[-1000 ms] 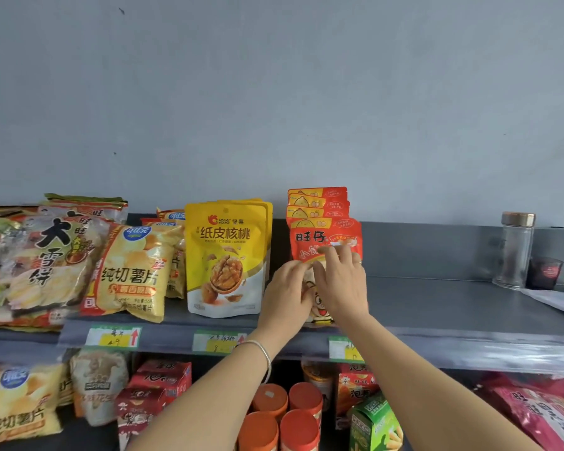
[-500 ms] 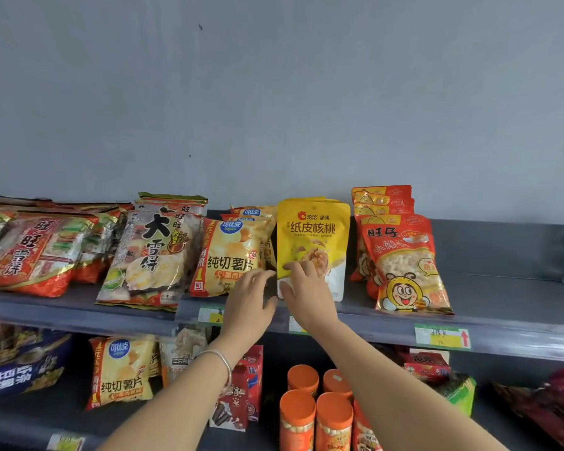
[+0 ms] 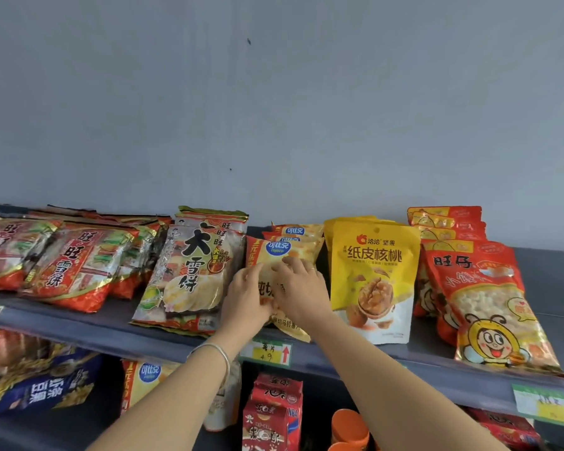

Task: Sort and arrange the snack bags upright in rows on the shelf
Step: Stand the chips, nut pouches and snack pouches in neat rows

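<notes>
On the grey shelf [image 3: 95,333], a row of yellow-orange potato chip bags [image 3: 293,249] leans back between the big rice cracker bags [image 3: 196,271] and the yellow walnut pouches [image 3: 373,275]. Both hands rest on the front chip bag: my left hand [image 3: 246,296] lies against its left side, my right hand [image 3: 302,288] presses flat on its face. Whether the fingers grip the bag I cannot tell for the right hand; the left thumb and fingers pinch its edge. Red bee-cartoon bags [image 3: 489,304] stand at the right.
Red rice cracker bags [image 3: 69,265] lie slanted at the shelf's left. Price tags [image 3: 267,351] hang on the shelf's front lip. The lower shelf holds a blue bag [image 3: 43,385], red boxes [image 3: 271,418] and orange lids [image 3: 349,428]. A bare grey wall rises behind.
Both hands left the red bee bag, passed the yellow walnut pouch and now sit on the chip bag further left. The view has swung left with them.
</notes>
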Tool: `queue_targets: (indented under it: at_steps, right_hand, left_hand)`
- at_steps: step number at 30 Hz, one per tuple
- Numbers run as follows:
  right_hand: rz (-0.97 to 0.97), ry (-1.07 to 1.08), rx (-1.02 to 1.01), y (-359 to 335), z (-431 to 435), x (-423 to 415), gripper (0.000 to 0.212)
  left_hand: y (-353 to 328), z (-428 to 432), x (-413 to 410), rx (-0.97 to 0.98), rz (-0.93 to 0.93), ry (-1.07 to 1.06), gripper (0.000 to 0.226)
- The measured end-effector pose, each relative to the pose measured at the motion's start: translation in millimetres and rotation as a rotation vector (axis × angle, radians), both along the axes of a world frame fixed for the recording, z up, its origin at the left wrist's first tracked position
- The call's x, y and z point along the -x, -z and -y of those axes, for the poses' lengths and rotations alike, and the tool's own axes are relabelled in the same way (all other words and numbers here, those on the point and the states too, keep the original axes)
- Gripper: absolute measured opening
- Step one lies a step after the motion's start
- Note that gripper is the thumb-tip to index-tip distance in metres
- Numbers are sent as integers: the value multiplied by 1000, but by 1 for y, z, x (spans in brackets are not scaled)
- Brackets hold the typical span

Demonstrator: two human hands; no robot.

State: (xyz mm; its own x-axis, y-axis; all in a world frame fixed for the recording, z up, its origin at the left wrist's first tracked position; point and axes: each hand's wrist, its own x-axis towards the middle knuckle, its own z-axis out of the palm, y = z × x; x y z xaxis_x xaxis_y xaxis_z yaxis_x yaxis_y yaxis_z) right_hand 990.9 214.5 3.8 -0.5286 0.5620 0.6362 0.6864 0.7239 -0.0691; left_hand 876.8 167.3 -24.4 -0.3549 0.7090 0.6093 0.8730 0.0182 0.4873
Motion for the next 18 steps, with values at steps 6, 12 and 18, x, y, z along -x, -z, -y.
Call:
queue_targets:
  at_steps: [6,12,18]
  right_hand:
    - [124,7,-76,-14,-31,27,42]
    - [57,146,-168,-22,-42,34,39]
    - [-9,178,-223,-44,-37,67,35]
  left_hand:
    - [-5,-41,25,115,371,155,117]
    - [-3,-53,31,151,370,262,124]
    - [-22,-40,65,60,396,372,97]
